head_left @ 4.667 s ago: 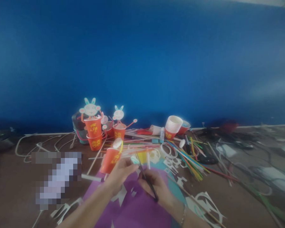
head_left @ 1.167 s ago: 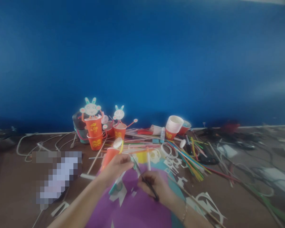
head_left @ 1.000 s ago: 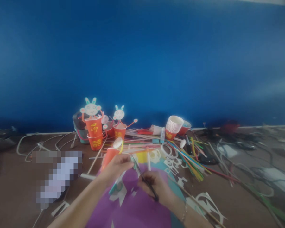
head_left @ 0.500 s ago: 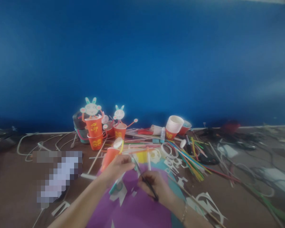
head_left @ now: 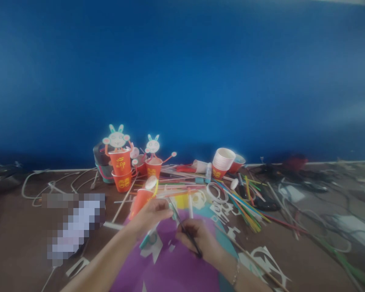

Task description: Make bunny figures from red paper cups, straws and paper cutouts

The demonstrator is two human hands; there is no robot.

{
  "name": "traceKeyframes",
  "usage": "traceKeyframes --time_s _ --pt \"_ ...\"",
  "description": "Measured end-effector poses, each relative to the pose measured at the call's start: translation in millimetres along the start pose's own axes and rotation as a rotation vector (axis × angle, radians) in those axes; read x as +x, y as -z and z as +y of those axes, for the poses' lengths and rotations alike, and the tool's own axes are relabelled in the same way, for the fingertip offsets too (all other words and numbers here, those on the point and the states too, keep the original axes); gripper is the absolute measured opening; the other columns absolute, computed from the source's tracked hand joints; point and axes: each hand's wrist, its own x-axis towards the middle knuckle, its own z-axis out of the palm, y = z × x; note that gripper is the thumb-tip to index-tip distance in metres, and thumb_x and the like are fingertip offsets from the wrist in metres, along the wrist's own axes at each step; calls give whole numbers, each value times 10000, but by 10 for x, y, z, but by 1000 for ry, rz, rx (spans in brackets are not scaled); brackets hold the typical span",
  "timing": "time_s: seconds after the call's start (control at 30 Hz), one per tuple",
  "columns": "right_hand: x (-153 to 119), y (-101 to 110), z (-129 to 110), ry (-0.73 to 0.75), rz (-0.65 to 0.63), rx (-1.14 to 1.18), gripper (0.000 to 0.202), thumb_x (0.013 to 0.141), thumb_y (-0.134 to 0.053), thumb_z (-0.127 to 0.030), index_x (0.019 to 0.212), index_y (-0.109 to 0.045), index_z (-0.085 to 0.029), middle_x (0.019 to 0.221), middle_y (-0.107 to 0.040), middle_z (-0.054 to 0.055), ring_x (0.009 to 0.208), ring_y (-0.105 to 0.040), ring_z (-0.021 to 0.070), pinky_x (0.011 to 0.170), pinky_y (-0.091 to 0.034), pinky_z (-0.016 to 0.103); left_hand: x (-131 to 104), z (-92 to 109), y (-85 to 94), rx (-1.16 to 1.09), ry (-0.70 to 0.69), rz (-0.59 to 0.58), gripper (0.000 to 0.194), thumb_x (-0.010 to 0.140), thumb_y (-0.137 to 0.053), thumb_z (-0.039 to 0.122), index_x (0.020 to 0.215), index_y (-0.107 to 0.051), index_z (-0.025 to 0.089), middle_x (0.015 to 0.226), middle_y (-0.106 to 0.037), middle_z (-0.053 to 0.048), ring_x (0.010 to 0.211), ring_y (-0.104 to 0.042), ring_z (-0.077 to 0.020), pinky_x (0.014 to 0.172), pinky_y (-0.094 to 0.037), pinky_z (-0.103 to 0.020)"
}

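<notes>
"What takes up the most room?"

"The blue wall (head_left: pixel 182 81), then the brown table (head_left: pixel 27 243) below it. On that lies a purple sheet (head_left: pixel 170 267)."

"And the hands?"

"Both are above the sheet. The right hand (head_left: pixel 199 239) has its fingers wrapped round the handle of dark scissors (head_left: pixel 185 230). The left hand (head_left: pixel 153 211) has thumb and fingertips drawn together by the blades; I can't tell whether they pinch anything. A red cup (head_left: pixel 140 199) leans just beyond it."

"Where do the scissors point?"

"Away from the person and leftward, towards the left fingertips. The long axis runs diagonally, handle at the near right, tips at the far left. Whether the blades are parted is too blurred to tell."

"Anything smaller?"

"A jagged white paper scrap (head_left: pixel 155 252) on the sheet, nearer the person than the left hand."
</notes>
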Motion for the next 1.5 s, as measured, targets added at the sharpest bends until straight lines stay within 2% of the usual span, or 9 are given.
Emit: traceKeyframes --time_s 0.17,0.3,0.47,0.67,0.8,1.03,1.17,1.27,1.5 --pt "11 3 41 21 -18 61 306 743 -664 -480 683 -570 -195 452 -388 -83 361 -281 49 345 -230 183 1 -7 9 8 -15 -6 256 592 -702 370 557 -557 161 514 -409 67 511 -301 -78 496 -204 -242" --pt "3 -1 -4 24 0 34 294 708 -702 -445 652 -557 -196 464 -395 -80 380 -286 51 359 -232 183 0 2 11 7 -4 -12 269 589 -705 372 548 -535 168 499 -392 77 483 -266 -68 476 -179 -245" --pt "8 1 -20 -25 31 28 308 693 -694 -491 687 -574 -208 460 -410 -81 351 -298 60 339 -240 193 -10 11 -35 -31 7 50 253 637 -681 370 582 -525 180 476 -336 95 453 -214 -62 457 -157 -249" --pt "17 -11 -23 -6 57 57 309 677 -690 -502 672 -565 -220 445 -402 -84 343 -315 69 340 -266 199 0 -55 -88 -100 -82 136 201 658 -665 329 622 -544 172 570 -475 48 522 -346 -80 504 -251 -231" --pt "4 -10 -72 14 38 17 314 675 -687 -505 691 -568 -215 480 -457 -68 360 -372 79 356 -301 205 12 -93 -88 -67 -90 128 179 656 -653 315 611 -551 175 573 -482 40 557 -384 -98 547 -288 -239" --pt "-6 -17 -81 25 35 10 274 711 -659 -464 756 -580 -206 505 -497 -67 360 -384 72 359 -318 197 19 -96 -102 -81 -105 121 161 647 -645 299 621 -549 171 610 -513 25 616 -435 -121 630 -337 -262" --pt "1 -14 -70 18 54 9 277 702 -669 -459 783 -562 -217 500 -485 -75 360 -386 80 360 -310 204 20 -120 -119 -82 -112 114 163 653 -645 290 610 -539 174 597 -493 37 606 -427 -118 623 -336 -257" --pt "7 -8 -70 71 51 25 297 688 -696 -456 801 -549 -224 509 -485 -72 412 -426 100 396 -338 212 23 -145 -123 -101 -111 104 162 658 -643 292 613 -539 176 596 -496 36 601 -432 -118 614 -337 -254" --pt "19 -18 -69 78 12 129 425 670 -732 -470 949 -523 -228 524 -496 -70 481 -494 123 445 -361 210 22 -160 -127 -103 -122 119 175 673 -650 300 621 -542 173 588 -483 39 585 -412 -110 586 -314 -248"
